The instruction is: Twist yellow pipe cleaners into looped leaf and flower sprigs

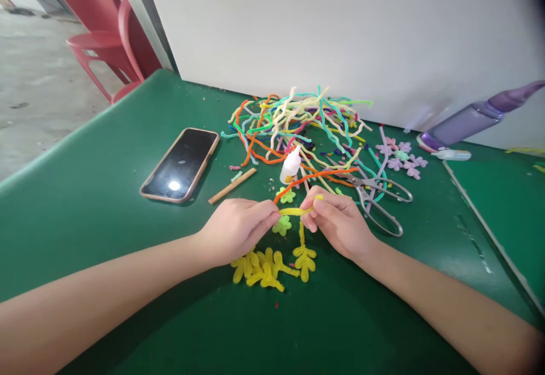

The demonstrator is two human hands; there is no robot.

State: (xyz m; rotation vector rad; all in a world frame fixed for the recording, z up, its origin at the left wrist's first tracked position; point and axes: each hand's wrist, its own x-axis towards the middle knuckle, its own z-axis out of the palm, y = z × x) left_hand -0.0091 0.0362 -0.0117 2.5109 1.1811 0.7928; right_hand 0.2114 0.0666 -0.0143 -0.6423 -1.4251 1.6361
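Yellow pipe cleaner point(297, 211) was stretched sideways btw both hands, just above the green table point(106, 205), front-centre. L hand point(238, 228) was closed on its left end, thumb & fingertips pinched tight. R hand point(337, 222) was closed on the right end, w/ the strand's tip poking out over the index finger.

A second yellow length ran down from under the held piece to a yellow looped leaf shape point(305, 259) lying on the table; whether the two were joined, couldn't tell. More yellow looped shapes point(259, 270) lay beside it, partly tucked under the L wrist. One light-green flower shape point(282, 226) sat right below the held strand, another point(286, 196) just behind it.

An orange pipe cleaner point(317, 176) arched past the R hand's knuckles twd the scissors point(381, 205), which lay just right of that hand. A white glue bottle point(290, 165) stood upright behind the hands, at the edge of a tangled multicolour pipe-cleaner pile point(298, 117) reaching back to the white wall point(340, 23).

Phone point(181, 163) lay screen-up to the left, well apart from the L hand, w/ a wooden stick point(232, 186) btw it & the glue. Purple flower shapes point(400, 156) lay right of the pile; a purple bottle point(481, 117) leaned at the wall. Red plastic chair point(110, 40) stood beyond the table's far left corner.
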